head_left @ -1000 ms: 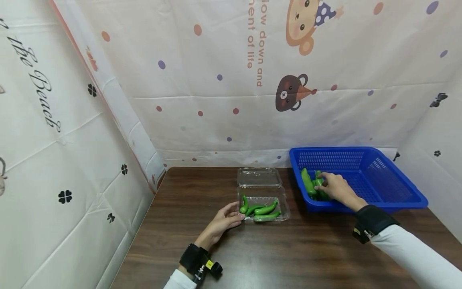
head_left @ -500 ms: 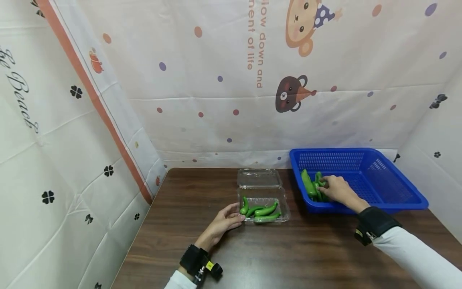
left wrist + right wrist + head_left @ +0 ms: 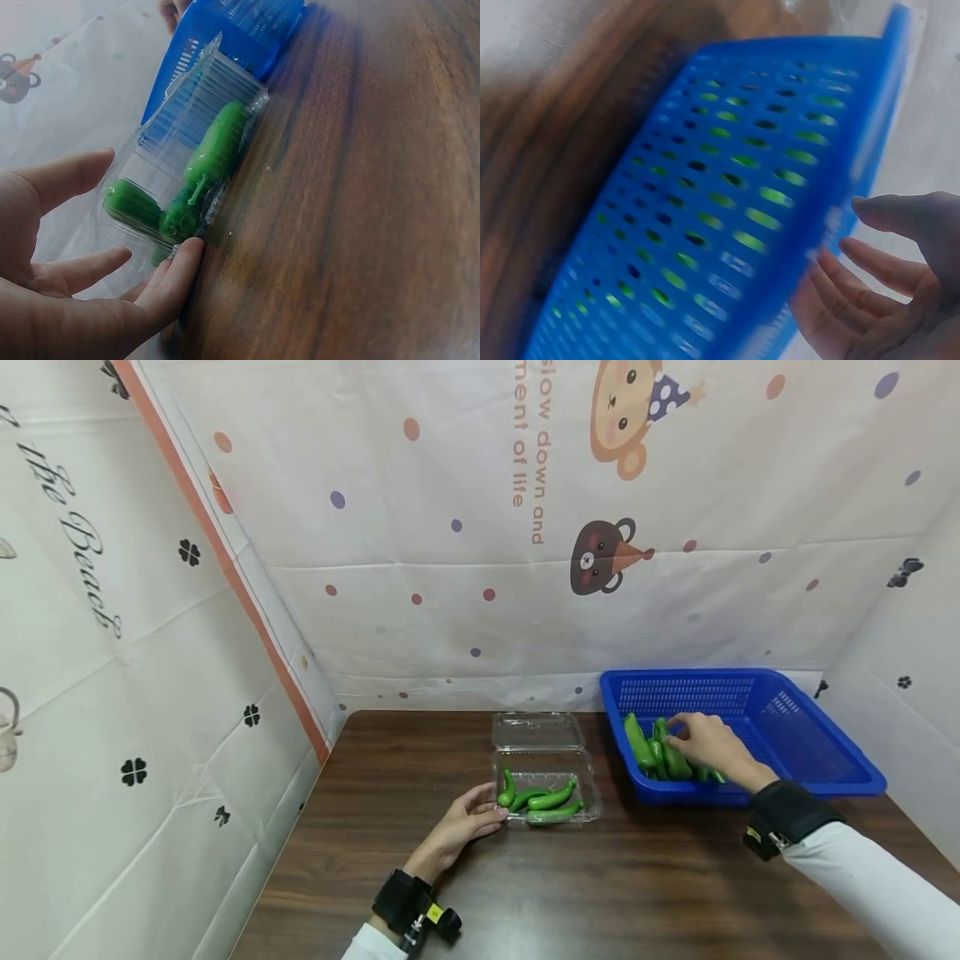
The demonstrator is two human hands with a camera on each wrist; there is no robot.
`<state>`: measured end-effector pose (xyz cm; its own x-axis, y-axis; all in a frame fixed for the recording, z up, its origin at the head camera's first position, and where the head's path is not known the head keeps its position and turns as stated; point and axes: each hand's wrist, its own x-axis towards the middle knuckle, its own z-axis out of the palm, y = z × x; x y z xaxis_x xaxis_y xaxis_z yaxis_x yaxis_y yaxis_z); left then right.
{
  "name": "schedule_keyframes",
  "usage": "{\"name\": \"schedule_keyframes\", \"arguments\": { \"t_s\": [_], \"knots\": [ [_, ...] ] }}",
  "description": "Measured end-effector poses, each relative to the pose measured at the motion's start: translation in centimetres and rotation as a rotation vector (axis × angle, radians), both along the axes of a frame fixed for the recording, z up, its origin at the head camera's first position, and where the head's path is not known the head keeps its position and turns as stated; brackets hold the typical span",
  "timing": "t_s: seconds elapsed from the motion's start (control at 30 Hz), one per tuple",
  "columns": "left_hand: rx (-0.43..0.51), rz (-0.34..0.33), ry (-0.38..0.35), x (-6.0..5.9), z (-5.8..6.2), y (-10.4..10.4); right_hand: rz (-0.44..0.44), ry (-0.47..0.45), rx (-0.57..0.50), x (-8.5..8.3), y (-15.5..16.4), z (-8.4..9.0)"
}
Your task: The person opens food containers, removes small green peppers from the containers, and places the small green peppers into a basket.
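Observation:
A clear plastic clamshell box (image 3: 591, 787) stands open on the dark wooden table, its lid (image 3: 538, 728) laid back. Several green peppers (image 3: 551, 797) lie inside it. My left hand (image 3: 487, 806) rests against the box's left side with relaxed fingers; the left wrist view shows my left hand (image 3: 135, 217) open, fingertips touching the box (image 3: 225, 82) beside the peppers (image 3: 217, 142). My right hand (image 3: 678, 735) reaches into the blue basket (image 3: 810, 752), fingertips on the green peppers (image 3: 641, 743) piled in its left end. In the right wrist view my right hand (image 3: 847, 232) is open behind the basket wall (image 3: 727, 202).
The table (image 3: 600, 885) sits in a booth of printed white sheets: a back wall (image 3: 525, 568), a slanted left sheet (image 3: 150, 652) and a right one (image 3: 915, 693). The basket stands at the table's back right corner.
My right hand has shifted slightly back and up over the basket's peppers, and more of the peppers show under it. The left hand has stayed against the box.

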<state>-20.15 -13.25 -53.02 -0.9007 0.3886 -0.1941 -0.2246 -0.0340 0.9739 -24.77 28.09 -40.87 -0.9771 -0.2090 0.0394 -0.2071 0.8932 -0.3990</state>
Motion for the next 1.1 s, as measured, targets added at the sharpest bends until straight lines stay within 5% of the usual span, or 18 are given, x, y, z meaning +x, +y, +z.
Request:
{"name": "schedule_keyframes", "arguments": {
  "t_s": [0.37,0.83,1.1],
  "knots": [
    [-0.004,-0.002,0.007,0.1,0.3,-0.1,0.024,0.151,0.002,-0.6,-0.4,3.2],
    [0.017,0.001,-0.01,0.3,0.3,0.1,0.101,0.283,-0.087,0.2,-4.3,4.7],
    [0.015,0.0,-0.007,0.3,0.3,0.0,0.147,0.309,-0.077,0.1,-6.4,4.2]
  ]
}}
